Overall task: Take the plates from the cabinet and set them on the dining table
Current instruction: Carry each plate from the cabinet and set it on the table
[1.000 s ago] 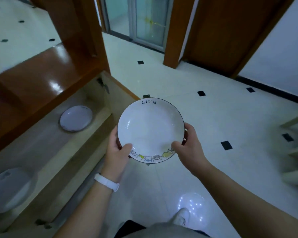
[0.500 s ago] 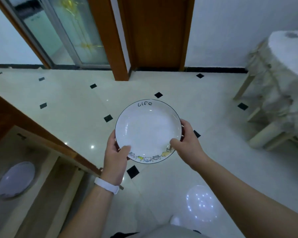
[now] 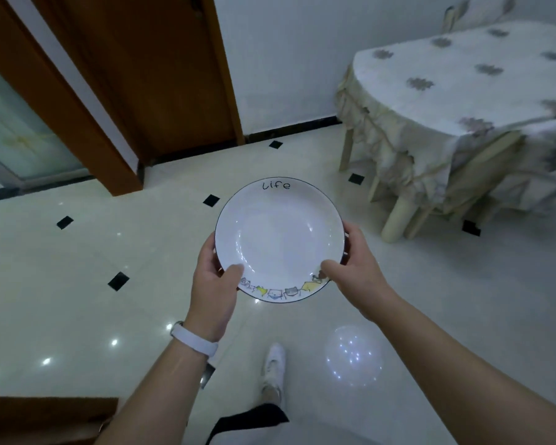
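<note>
A white plate [image 3: 278, 236] with a dark rim, the word "life" at its far edge and small cartoon figures at its near edge is held level in front of me over the floor. My left hand [image 3: 214, 284] grips its left rim, thumb on top. My right hand [image 3: 355, 268] grips the right rim the same way. The dining table [image 3: 463, 81], covered by a pale flowered cloth, stands at the upper right. A corner of the cabinet [image 3: 42, 419] shows at the bottom left; its inside is hidden.
A wooden door [image 3: 142, 75] and a glass sliding door [image 3: 16, 133] line the far wall at left. Pale chair legs [image 3: 395, 220] stand under the table's near side. Glossy tiled floor [image 3: 77, 284] spreads between me and the table. My white shoe [image 3: 273, 367] is below the plate.
My view has swung right, away from the cabinet. The shelf with the other plates has left the frame and the dining table has come closer at the upper right. Both hands keep their grip.
</note>
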A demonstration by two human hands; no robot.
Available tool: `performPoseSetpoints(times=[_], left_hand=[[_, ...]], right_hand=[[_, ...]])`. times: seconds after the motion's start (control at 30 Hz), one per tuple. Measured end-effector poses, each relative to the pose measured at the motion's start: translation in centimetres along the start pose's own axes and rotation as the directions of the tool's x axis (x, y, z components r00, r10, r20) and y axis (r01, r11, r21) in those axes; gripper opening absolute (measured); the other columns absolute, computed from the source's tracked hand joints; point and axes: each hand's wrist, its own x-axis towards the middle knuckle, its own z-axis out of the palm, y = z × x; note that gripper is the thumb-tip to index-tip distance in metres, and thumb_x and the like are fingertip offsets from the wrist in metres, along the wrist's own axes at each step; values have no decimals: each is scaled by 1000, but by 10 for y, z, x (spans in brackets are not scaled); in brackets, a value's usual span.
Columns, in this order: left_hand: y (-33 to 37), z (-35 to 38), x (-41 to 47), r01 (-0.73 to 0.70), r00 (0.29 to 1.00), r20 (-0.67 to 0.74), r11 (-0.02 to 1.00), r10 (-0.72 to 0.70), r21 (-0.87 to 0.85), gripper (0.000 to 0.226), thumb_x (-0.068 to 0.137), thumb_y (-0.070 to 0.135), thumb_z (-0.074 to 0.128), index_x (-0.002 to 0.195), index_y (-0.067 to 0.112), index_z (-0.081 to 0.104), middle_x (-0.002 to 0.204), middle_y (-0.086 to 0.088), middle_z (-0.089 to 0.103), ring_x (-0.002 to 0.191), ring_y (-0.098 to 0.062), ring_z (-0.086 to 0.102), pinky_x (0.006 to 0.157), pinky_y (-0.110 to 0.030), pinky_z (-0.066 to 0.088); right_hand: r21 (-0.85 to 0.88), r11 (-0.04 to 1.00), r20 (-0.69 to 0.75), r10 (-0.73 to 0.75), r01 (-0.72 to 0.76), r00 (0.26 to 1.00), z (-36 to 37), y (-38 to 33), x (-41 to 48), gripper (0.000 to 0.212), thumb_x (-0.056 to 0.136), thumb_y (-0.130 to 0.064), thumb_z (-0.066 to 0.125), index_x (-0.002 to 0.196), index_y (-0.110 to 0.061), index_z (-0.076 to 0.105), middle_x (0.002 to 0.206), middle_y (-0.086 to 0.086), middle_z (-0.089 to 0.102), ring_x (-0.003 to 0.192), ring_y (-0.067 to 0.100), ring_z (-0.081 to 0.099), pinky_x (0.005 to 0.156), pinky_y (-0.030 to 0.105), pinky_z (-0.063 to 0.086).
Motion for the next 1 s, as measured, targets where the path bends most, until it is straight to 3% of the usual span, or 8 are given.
performPoseSetpoints(times=[0.13,0.3,0.4,0.47,0.7,0.87,1.0], left_hand=[[-8,47,47,8,991,133,1000,-7,-5,67,82,-11,50,135,29,49,121,4,67,107,-19,64,86,-41,50],[-8,107,118,33,943,331,999,-23,-24,69,74,-2,50,136,28,50,125,0,65,115,-28,61,92,-55,51],[-4,145,159,62,909,415,997,-42,-36,67,73,1,50,132,31,52,118,1,68,106,-29,63,84,-53,52],[-1,171,182,65,876,480,997,-34,-49,65,74,0,50,130,33,53,120,1,67,110,-28,63,90,-52,52],[-4,265,230,77,722,692,996,-22,-48,66,76,-1,53,134,31,50,125,2,65,116,-25,61,94,-51,50],[-1,333,223,65,565,825,996,8,-54,66,75,-3,51,131,33,50,123,7,66,116,-17,60,93,-35,51],[-9,389,209,51,463,886,998,0,-27,69,76,-4,51,140,21,45,130,-1,62,120,-21,58,98,-39,49]], right_hand=[[0,1000,-112,2,-2,994,-38,0,25,72,66,-5,63,124,-44,44,102,-11,67,90,19,69,84,51,57],[8,1000,-274,1,1,962,-78,-9,64,71,78,8,62,128,-38,39,110,-9,63,94,11,68,79,35,59],[10,1000,-369,5,-2,929,-100,-17,88,72,79,9,62,128,-38,40,110,-11,64,95,9,68,78,31,58],[0,1000,-430,5,-6,903,-116,-23,103,71,79,9,62,128,-37,40,110,-12,64,95,8,67,79,31,57],[1,1000,-638,13,-16,770,-169,-33,119,67,67,-10,65,113,-53,44,113,-12,63,102,12,65,81,35,57],[51,998,-752,64,-39,656,-211,-24,98,73,75,1,67,125,-44,39,115,-11,62,101,8,64,84,36,57],[110,993,-798,111,-38,593,-252,-11,83,76,68,-6,67,129,-42,38,114,-10,62,100,8,64,79,28,55]])
